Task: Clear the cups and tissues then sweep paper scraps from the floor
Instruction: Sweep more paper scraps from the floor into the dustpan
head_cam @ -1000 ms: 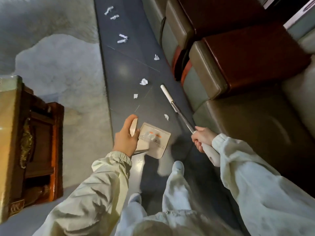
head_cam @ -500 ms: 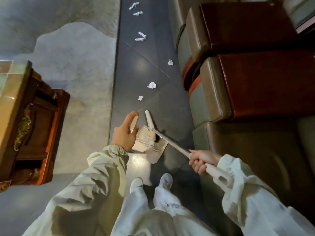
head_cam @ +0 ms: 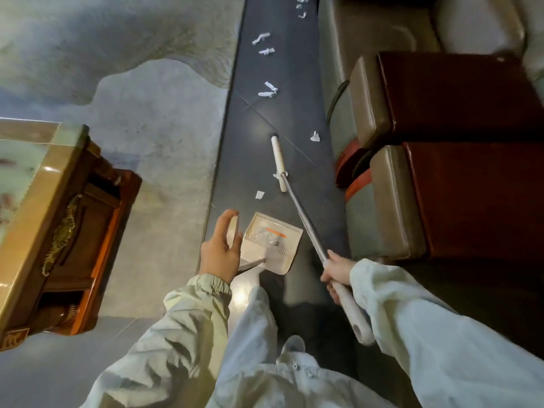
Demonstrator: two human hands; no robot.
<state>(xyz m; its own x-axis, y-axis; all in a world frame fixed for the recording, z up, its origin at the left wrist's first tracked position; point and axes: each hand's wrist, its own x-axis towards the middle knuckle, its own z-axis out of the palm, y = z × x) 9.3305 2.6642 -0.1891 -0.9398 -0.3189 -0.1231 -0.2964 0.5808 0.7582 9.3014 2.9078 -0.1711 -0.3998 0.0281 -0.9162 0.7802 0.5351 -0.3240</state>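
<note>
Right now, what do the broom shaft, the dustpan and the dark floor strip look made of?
The broom shaft: metal, probably, silvery with a bright streak. The dustpan: matte cream plastic, likely, with moulded comb teeth. The dark floor strip: polished stone or tile, glossy reflections and joint lines.

1. No readable words, brands or numbers anywhere in view.
2. On the dustpan (head_cam: 290, 254), standing on the dark strip of floor: an orange strip (head_cam: 276, 232) near its far edge, perhaps a label, too blurred to read.
3. Just under that strip: small dark marks (head_cam: 276, 242), print or debris, impossible to tell.
4. At the near bottom corner of the wooden table (head_cam: 73, 231): a gilt patterned plate (head_cam: 13, 338), lettering or ornament unclear.
</note>
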